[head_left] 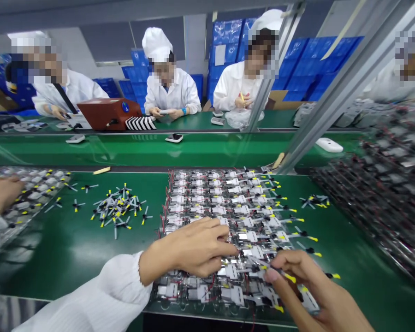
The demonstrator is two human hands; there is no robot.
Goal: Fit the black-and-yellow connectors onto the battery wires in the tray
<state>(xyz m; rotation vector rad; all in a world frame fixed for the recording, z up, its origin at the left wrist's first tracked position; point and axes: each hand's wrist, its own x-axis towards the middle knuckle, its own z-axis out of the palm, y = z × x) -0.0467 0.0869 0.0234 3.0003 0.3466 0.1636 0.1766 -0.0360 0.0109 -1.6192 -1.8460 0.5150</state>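
Observation:
A clear tray (164, 216) holds rows of small white devices with red wires. Over its lower middle lies my left hand (193, 246), palm down, fingers bent and the index fingertip at one of the white units; whatever is under the fingers is hidden. At the tray's right side, my right hand (311, 281) pinches a small black part with grey arms and a yellow tip (290, 278) between thumb and index finger. Similar yellow-tipped parts stick out along the tray's right edge. More of these parts lie in a loose pile (119, 205) to the left.
Stacked trays (376, 193) rise at the right, beside a small yellow-tipped cluster (314, 201). A co-worker's hand (2, 193) works over another tray (38, 193) at far left. Metal posts (335, 97) and a green belt (131, 150) run ahead; co-workers sit beyond.

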